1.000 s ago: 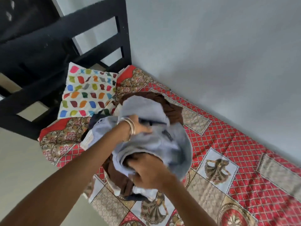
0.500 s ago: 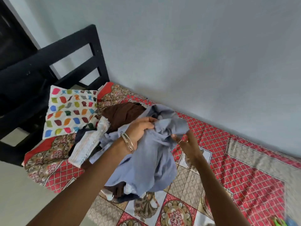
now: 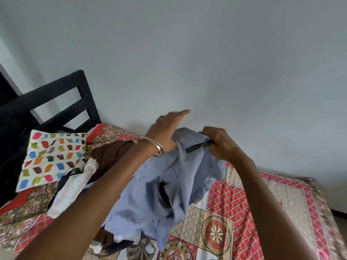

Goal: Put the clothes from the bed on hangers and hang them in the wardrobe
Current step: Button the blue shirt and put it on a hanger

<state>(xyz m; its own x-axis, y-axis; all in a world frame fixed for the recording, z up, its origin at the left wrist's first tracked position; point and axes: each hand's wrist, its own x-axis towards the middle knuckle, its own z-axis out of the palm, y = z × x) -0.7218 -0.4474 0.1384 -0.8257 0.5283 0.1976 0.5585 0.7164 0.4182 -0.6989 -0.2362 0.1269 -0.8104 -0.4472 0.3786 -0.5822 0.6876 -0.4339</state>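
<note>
Held up above the bed (image 3: 244, 212), a light blue shirt (image 3: 169, 184), bunched and hanging down toward the patterned red cover. Gripped at its top edge, by the dark label strip, by the right hand (image 3: 219, 143), fingers curled tight round the cloth. Against the same top edge, the left hand (image 3: 165, 132), a metal bangle (image 3: 157, 147) on the wrist, index finger stretched out toward the wall (image 3: 187, 53) (whether thumb or palm really grips the cloth cannot be told, since the fabric hides that side). Lying on the bed, left of the shirt and partly behind the left forearm, a brown garment (image 3: 107, 156), a pale striped piece (image 3: 71, 192) and something dark under them. Further left on the bed, a white pillow (image 3: 50, 158) with coloured patches, leaning by the black headboard (image 3: 56, 106). Lowest folds of the shirt just over the heap.
</note>
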